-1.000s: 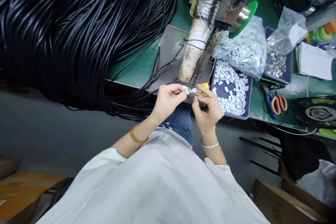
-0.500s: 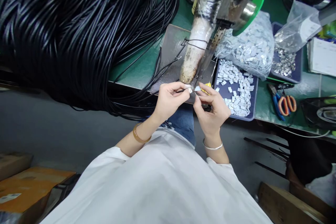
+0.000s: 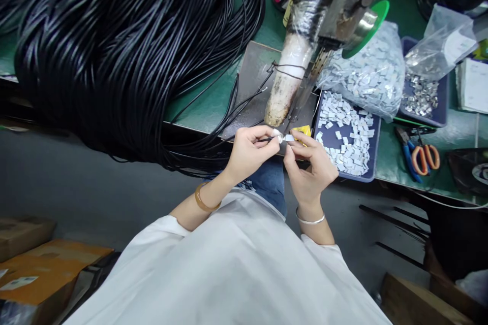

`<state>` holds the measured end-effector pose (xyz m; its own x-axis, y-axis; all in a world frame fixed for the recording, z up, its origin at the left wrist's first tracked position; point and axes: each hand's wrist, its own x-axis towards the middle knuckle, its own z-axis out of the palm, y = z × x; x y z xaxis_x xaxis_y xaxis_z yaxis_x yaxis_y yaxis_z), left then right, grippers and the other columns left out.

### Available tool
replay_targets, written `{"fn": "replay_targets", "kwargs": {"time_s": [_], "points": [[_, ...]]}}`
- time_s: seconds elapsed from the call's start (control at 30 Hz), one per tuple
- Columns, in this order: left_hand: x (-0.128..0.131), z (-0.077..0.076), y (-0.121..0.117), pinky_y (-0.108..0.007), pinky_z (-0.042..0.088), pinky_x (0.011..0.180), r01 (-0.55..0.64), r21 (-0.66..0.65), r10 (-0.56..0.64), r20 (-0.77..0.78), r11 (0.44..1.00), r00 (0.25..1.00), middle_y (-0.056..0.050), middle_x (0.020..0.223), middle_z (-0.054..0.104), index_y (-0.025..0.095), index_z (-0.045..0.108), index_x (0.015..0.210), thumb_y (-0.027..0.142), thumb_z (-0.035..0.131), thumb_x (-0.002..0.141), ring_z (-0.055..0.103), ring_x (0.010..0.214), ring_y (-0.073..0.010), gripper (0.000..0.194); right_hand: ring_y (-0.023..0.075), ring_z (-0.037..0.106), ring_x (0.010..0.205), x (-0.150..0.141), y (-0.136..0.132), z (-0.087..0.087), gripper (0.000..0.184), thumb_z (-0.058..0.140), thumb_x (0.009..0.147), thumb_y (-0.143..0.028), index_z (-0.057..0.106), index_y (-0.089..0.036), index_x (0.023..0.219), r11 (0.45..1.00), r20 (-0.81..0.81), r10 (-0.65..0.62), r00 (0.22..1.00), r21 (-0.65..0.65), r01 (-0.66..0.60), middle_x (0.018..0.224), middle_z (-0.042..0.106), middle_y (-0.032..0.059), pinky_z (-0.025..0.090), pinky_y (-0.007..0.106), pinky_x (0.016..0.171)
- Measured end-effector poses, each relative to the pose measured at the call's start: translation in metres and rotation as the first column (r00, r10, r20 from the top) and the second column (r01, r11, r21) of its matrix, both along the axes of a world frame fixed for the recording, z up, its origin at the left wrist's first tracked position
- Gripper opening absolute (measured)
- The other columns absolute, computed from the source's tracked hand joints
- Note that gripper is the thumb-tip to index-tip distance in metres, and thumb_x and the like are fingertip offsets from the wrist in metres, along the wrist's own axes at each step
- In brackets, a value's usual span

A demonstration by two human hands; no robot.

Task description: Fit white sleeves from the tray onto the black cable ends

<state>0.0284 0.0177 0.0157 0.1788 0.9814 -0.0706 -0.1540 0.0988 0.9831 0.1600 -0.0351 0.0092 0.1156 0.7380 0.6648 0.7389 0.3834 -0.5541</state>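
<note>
Bench (image 3: 194,114) and coiled cables (image 3: 125,76) have slid rightward on my feed since the earlier frame. My left hand (image 3: 247,155) pinches a black cable (image 3: 264,139); just beyond its fingertips, a small white tab (image 3: 290,137) sits by my right hand (image 3: 310,167), whose grip I can't confirm. Outward: yellow piece (image 3: 304,131), tray (image 3: 362,178), pliers (image 3: 410,165).

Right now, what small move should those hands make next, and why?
Perhaps ease the small white piece in the right hand toward the left hand, which pinches a thin black cable: the two hands are almost fingertip to fingertip. Whether piece and cable touch is too small to tell.
</note>
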Motion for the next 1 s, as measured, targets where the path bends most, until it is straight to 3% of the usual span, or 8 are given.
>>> {"fn": "replay_targets", "kwargs": {"time_s": [0.23,0.7,0.9,1.0], "points": [[0.0004,-0.0068,-0.0018,-0.017,0.047,0.056,0.023,-0.053,-0.022,0.024,0.998,0.999,0.000,0.062,0.064,0.011,0.072,0.069,0.019,0.071,0.067,0.055,0.058,-0.0076,0.008,0.0143,0.076,0.082,0.0026,-0.0034,-0.0043,0.019,0.069,0.083,-0.009,0.065,-0.022,0.096,1.000,0.015,-0.015,1.000,-0.021,0.015,0.106,0.078,0.0043,0.063,0.023,0.065],[-0.0005,-0.0037,0.0000,-0.017,0.042,0.055,0.019,-0.046,-0.015,0.095,0.999,0.995,0.002,0.059,0.061,0.012,0.071,0.067,0.020,0.071,0.068,0.051,0.056,-0.0064,0.008,0.0170,0.077,0.091,-0.0049,-0.0022,0.0017,0.009,0.067,0.086,-0.014,0.064,-0.022,0.089,0.995,-0.145,-0.030,0.989,-0.099,0.016,0.112,0.077,0.0062,0.064,0.026,0.067],[-0.0007,-0.0054,-0.0017,-0.017,0.044,0.057,0.050,-0.062,-0.043,0.105,0.997,0.994,0.001,0.062,0.064,0.012,0.070,0.066,0.019,0.071,0.067,0.053,0.058,-0.0066,0.008,0.0135,0.076,0.077,-0.0012,-0.0054,-0.0013,0.012,0.067,0.085,-0.013,0.064,-0.023,0.091,0.998,0.017,-0.048,0.999,-0.048,0.049,0.106,0.079,0.0032,0.061,0.022,0.062],[-0.0012,-0.0047,-0.0039,-0.017,0.040,0.054,0.063,-0.055,-0.058,0.087,0.996,0.995,0.002,0.060,0.061,0.012,0.069,0.067,0.020,0.070,0.068,0.049,0.056,-0.0057,0.009,0.0150,0.077,0.082,-0.0008,-0.0060,-0.0012,0.013,0.067,0.086,-0.013,0.064,-0.023,0.093,0.998,0.076,-0.060,0.995,-0.010,0.061,0.105,0.079,0.0025,0.061,0.024,0.065]]}}
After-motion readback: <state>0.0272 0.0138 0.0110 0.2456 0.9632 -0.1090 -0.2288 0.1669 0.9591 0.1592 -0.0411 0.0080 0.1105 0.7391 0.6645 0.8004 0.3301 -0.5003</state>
